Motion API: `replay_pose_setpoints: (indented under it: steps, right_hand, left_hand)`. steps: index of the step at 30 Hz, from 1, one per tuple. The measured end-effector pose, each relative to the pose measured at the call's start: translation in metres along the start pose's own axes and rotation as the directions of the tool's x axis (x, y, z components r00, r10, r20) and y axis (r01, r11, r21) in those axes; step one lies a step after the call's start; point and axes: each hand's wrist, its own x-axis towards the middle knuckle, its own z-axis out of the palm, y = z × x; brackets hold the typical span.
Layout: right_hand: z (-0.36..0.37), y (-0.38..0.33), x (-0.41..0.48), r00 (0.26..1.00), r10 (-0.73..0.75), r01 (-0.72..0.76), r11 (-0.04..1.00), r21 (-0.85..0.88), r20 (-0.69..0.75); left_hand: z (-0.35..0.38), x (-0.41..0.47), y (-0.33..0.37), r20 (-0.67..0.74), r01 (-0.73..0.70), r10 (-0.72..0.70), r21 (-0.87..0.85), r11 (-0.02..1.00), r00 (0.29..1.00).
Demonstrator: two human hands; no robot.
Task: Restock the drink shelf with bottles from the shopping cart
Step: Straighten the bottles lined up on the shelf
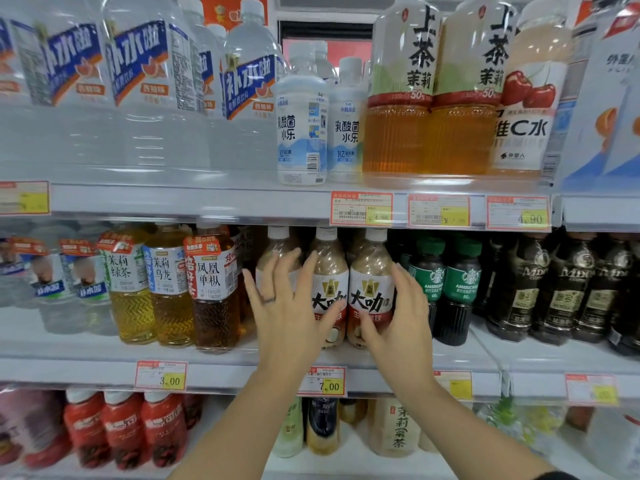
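Head view: milk-coffee bottles [370, 289] upright on mid shelf [104, 368]. Left hand [291, 306] grip wide open over left bottle; right hand [405, 320] half-curled on right bottle's side, nearer, not clamped.

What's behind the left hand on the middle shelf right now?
The left hand covers a white-capped milk-coffee bottle; only its cap and shoulder show above the fingers. The hand also hides part of the next bottle's label. What stands deeper in that row cannot be seen.

Beige coffee bottles [370, 289] with white caps, red-white labels.
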Motion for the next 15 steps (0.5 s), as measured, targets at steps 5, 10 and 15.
replay_pose_setpoints:
  steps: [5,10,15]
  right_hand:
    - [0.003,0.001,0.019,0.965,-0.250,0.260,0.943,-0.207,0.075]
    - [0.003,0.013,0.017,0.972,-0.166,0.190,0.972,-0.141,0.169]
    - [0.004,0.014,0.018,0.971,-0.166,0.192,0.970,-0.148,0.174]
  left_hand:
    - [-0.003,0.021,-0.001,0.087,0.004,-0.011,0.082,0.997,0.996]
    - [-0.002,0.020,-0.005,0.110,-0.026,0.017,0.081,0.996,0.994]
    - [-0.002,0.019,-0.007,0.096,-0.046,0.041,0.057,0.997,0.995]
